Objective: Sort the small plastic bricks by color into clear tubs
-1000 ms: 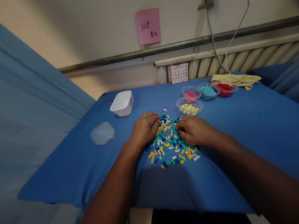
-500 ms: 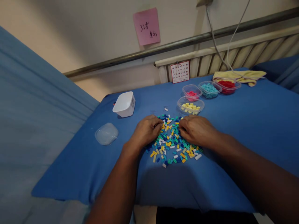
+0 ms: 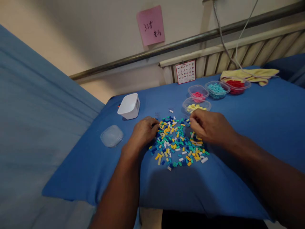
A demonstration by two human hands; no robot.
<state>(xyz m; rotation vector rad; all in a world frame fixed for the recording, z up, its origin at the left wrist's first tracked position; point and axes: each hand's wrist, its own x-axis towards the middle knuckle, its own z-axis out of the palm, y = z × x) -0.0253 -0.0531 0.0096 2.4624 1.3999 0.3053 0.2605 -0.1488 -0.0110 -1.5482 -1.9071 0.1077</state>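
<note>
A spread of small toy building bricks (image 3: 175, 146) in yellow, white, green, teal, cream and dark blue lies loose on a blue-covered table. At its left edge, my left hand (image 3: 145, 132) rests low with thumb and fingers curled together among the bricks. My right hand (image 3: 212, 125) is raised over the upper right edge of the spread, its fingers pinched, close in front of a clear tub of pale yellow bricks (image 3: 196, 107). Whatever is between the fingers of either hand is too small or hidden to make out.
Behind stand clear tubs of pink pieces (image 3: 198, 95), light blue pieces (image 3: 216, 89) and red pieces (image 3: 235, 86), beside a yellow cloth (image 3: 250, 75). To the left are a white box (image 3: 130, 106) and a clear lid (image 3: 111, 136). One white brick (image 3: 171, 111) lies apart.
My right hand has risen and shifted right, toward the pale yellow tub, uncovering bricks below it. My left hand has moved slightly left from the middle of the bricks. The view has shifted a little.
</note>
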